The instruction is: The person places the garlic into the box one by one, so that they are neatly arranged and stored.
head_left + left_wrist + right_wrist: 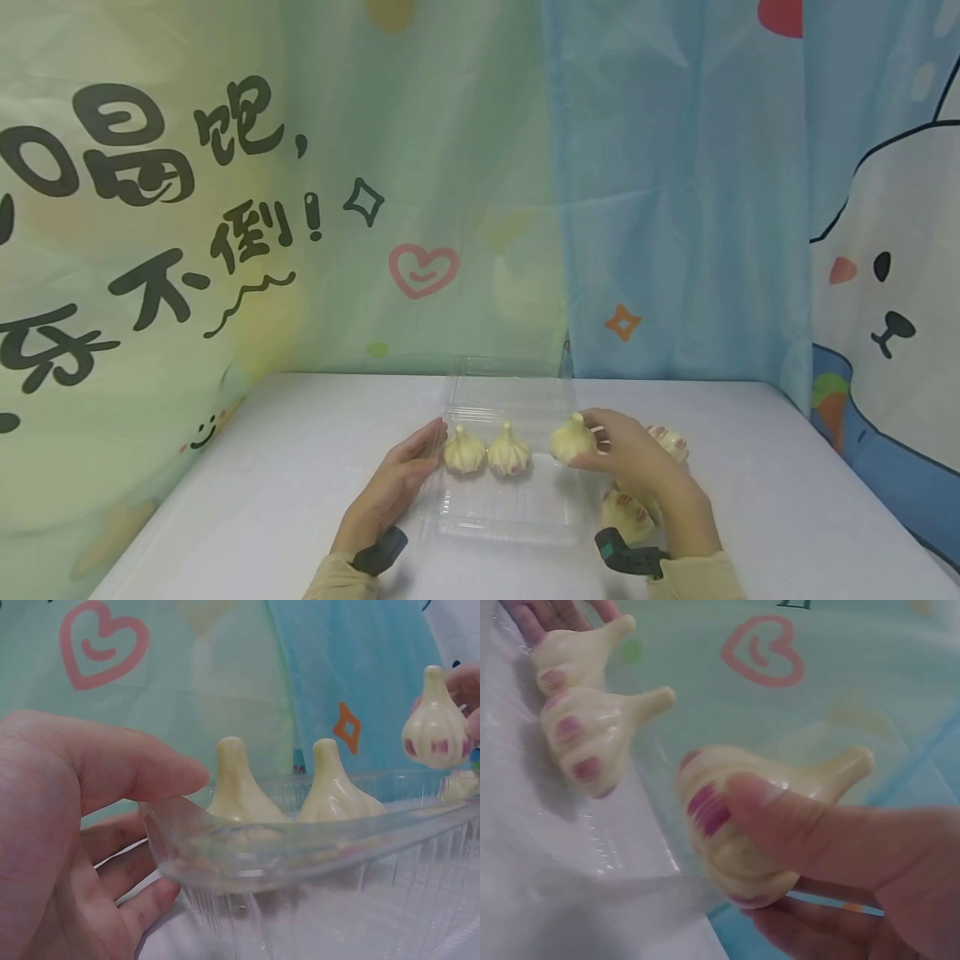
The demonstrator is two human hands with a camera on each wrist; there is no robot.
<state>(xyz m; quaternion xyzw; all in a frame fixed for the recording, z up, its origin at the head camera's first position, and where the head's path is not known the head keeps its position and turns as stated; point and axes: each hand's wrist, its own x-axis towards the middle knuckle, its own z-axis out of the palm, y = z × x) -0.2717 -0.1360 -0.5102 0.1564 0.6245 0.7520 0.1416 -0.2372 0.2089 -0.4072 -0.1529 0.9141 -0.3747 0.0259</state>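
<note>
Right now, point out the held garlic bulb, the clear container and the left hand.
Held garlic bulb [572,442]: head view, middle of its round body.
Clear container [360,896]: left wrist view, side wall below the rim.
Left hand [397,479]: head view, middle of the hand.

Purple patches [709,811] mark the cream garlic bulb [568,439] I hold near the clear container's [510,507] right edge, my sleeves [341,579] beige, the table [232,483] white.

Glossy garlic bulb [724,851], apparently plastic
</note>
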